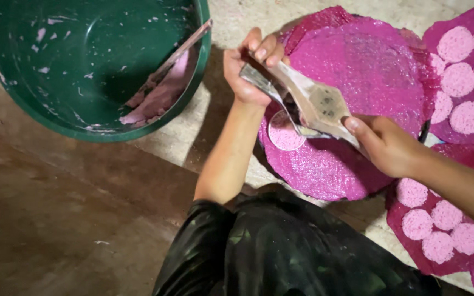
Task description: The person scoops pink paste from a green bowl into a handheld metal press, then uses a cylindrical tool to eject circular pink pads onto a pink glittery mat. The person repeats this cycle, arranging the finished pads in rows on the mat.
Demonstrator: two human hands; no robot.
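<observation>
Nearest the camera sat the person's dark-clad knee [281, 246]. Just beyond it, the right hand [385, 143] gripped the wide end of a flat, paste-smeared scraper [319, 104], fingers curled together around it. The left hand [250, 68] pinched a second narrow blade [261, 82] between thumb and fingers, crossing it against the scraper. Both tools hung over a round magenta tray [357, 66] with a glittery surface. On the tray's near edge, directly under the tools, lay one pale pink disc [285, 134] of paste, freshly laid by the look of it.

The step in hand looked like wiping paste off the scraper onto the tray to form discs. A next disc would call for fresh paste and a bare spot beside the first.

To the right lay trays [467, 71] already filled with discs. Farther left stood a green basin [94, 66] with pinkish paste [160, 93] and a stick inside.
</observation>
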